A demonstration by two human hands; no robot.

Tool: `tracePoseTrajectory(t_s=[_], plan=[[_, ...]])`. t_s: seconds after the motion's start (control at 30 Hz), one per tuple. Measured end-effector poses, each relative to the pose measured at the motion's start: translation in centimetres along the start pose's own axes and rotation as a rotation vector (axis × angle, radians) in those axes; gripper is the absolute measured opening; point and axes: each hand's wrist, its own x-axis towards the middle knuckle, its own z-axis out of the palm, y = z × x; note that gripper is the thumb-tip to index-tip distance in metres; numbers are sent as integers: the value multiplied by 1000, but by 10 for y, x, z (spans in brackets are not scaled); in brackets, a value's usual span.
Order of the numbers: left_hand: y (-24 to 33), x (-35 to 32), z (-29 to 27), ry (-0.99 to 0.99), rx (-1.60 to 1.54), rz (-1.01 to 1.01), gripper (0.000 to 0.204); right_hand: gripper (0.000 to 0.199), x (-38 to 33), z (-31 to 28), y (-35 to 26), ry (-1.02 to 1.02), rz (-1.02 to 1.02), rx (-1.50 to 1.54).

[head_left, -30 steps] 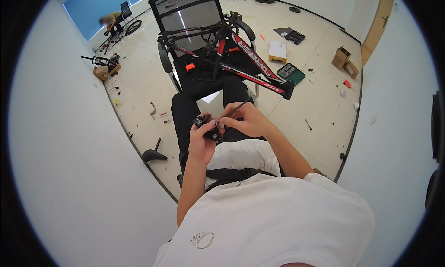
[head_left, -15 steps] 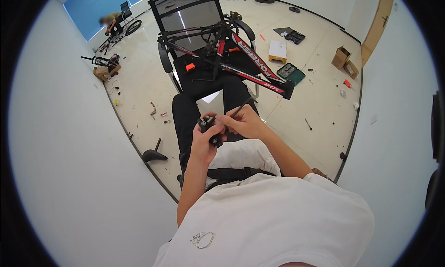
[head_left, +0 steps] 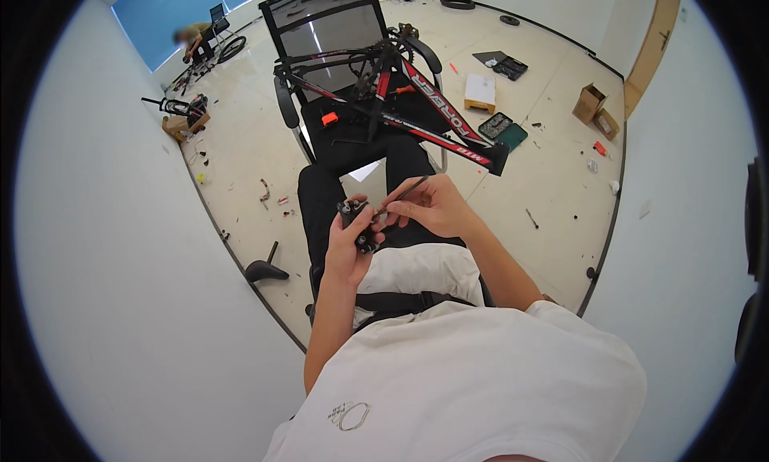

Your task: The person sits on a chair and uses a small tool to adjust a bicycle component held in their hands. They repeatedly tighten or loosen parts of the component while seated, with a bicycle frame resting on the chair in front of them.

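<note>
Over my lap, my left hand (head_left: 348,246) is closed around a small black metal bicycle part (head_left: 368,242) with silver bolts, which I cannot name exactly. Its lower end sticks out below my fingers. My right hand (head_left: 442,209) pinches a thin dark rod, apparently a hex key (head_left: 413,187), just to the right of that part. One end of the rod slants up past my fingers; its other end points at the part, and the hand hides whether they touch. Ahead of my knees, a black and red bicycle frame (head_left: 445,112) lies across an office chair (head_left: 327,39).
An orange object (head_left: 329,119) lies on the chair seat. A bicycle saddle (head_left: 267,270) rests on the floor at left. To the right are an open tool case (head_left: 497,125), a white and yellow box (head_left: 480,91) and cardboard boxes (head_left: 589,102). A person (head_left: 195,41) bends over at the far left.
My right hand has shifted slightly up and right, with its fingers repositioned along the rod. The rod's upper end sits a little farther left. My left hand keeps its grip on the black part.
</note>
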Motion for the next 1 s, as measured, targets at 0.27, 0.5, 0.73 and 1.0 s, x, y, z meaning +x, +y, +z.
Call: tracePoseTrajectory(t_s=[0.27,0.5,0.73,1.0], plan=[[-1,-2,5,8,128,70,43,17,2,7,19,182,-128,-168],[-2,-1,1,11,-37,-37,41,12,2,6,18,106,-61,-258],[0,0,-3,-22,-117,-49,38,15,3,12,6,76,-162,161],[-3,-2,1,-53,-64,-53,40,9,0,13,7,207,-138,-9]])
